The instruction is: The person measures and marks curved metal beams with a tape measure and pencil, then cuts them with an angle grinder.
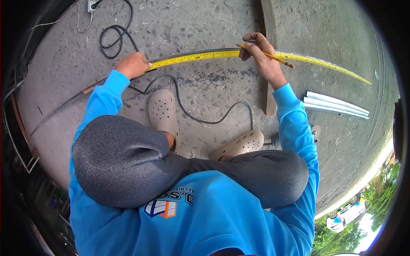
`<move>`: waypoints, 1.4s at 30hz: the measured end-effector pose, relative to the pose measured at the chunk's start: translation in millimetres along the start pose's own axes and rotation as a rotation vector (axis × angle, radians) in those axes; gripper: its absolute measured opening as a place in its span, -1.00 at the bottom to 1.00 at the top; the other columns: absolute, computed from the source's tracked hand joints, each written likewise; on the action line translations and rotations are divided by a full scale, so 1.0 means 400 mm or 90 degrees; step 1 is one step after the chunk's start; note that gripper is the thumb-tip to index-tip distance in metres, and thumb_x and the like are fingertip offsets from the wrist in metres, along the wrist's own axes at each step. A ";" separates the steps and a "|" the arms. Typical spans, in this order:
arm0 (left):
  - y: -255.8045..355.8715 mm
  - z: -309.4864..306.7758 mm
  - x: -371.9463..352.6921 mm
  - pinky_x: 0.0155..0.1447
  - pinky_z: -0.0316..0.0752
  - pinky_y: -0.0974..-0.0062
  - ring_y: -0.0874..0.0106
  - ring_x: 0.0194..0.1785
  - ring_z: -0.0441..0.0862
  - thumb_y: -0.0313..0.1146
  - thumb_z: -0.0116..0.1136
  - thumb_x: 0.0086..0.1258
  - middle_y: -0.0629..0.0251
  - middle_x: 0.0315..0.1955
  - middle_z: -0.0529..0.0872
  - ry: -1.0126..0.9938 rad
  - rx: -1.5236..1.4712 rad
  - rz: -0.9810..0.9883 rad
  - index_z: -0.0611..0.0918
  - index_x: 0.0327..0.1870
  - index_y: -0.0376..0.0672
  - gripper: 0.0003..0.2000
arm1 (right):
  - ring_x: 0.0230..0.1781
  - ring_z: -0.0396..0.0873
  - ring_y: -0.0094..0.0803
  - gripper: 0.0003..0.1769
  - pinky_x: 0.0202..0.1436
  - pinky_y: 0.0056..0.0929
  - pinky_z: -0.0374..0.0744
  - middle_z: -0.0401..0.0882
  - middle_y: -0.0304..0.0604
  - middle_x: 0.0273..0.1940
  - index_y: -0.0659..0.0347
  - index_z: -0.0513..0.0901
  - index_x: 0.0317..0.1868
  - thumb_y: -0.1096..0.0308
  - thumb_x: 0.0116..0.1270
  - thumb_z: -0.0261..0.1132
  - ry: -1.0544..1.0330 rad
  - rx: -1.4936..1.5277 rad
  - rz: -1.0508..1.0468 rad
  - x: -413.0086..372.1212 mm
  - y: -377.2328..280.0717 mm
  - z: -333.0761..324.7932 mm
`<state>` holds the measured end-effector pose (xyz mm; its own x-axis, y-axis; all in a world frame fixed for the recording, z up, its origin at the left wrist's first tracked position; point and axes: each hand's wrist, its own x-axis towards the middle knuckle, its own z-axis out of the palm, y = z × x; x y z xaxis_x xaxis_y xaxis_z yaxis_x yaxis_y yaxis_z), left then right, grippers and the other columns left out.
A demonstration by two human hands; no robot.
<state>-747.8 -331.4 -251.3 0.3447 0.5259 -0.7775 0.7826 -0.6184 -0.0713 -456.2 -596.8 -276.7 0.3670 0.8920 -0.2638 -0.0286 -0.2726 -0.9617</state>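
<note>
A yellow tape measure (196, 56) stretches across a long thin metal strip (64, 103) near the concrete floor. My left hand (133, 65) is closed on the tape at its left part. My right hand (263, 57) holds a yellow pencil (273, 57) between thumb and fingers, over the tape, its dark tip pointing left. Beyond my right hand the tape runs on to the right and ends in a free tip. Under the strip, near my right hand, lies a wooden board (269, 25).
Several short metal profiles (335, 104) lie at the right. A grinder with a disc (315, 132) rests beside my right knee. A black cable (183, 106) winds past my clogs, and another coil (112, 42) lies near a white socket (91, 6).
</note>
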 end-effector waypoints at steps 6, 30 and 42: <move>-0.105 0.007 0.045 0.16 0.58 0.17 0.07 -0.01 0.75 0.00 0.24 0.47 0.01 -0.10 0.81 -0.014 0.034 0.000 0.81 0.02 -0.11 -0.62 | -0.08 0.68 -0.42 -0.81 0.13 -0.44 0.64 0.71 -0.14 -0.15 0.34 0.62 0.01 0.41 0.50 0.22 -0.080 -0.079 -0.011 0.020 0.044 -0.006; -0.124 -0.079 0.095 0.11 0.55 0.19 0.09 -0.07 0.72 0.07 0.26 0.41 -0.07 -0.12 0.79 -0.173 0.127 0.119 0.82 -0.08 -0.22 -0.54 | -0.27 0.70 -0.27 -0.77 -0.11 -0.31 0.65 0.75 0.06 -0.26 0.30 0.66 -0.15 0.29 0.33 0.28 -0.020 -0.220 -0.054 0.022 0.066 0.019; -0.117 -0.037 0.118 0.13 0.57 0.15 -0.02 -0.03 0.72 0.09 0.15 0.51 -0.11 -0.15 0.77 -0.143 0.158 0.140 0.78 -0.15 -0.34 -0.47 | -0.42 0.68 -0.20 -0.77 -0.25 -0.25 0.64 0.71 0.09 -0.37 0.35 0.60 -0.26 0.31 0.31 0.31 -0.007 -0.271 -0.047 0.034 0.071 0.021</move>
<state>-760.6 -269.0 -275.5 0.3457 0.2418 -0.9067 0.5441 -0.8388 -0.0162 -459.8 -589.4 -308.4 0.3434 0.9180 -0.1985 0.3844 -0.3303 -0.8621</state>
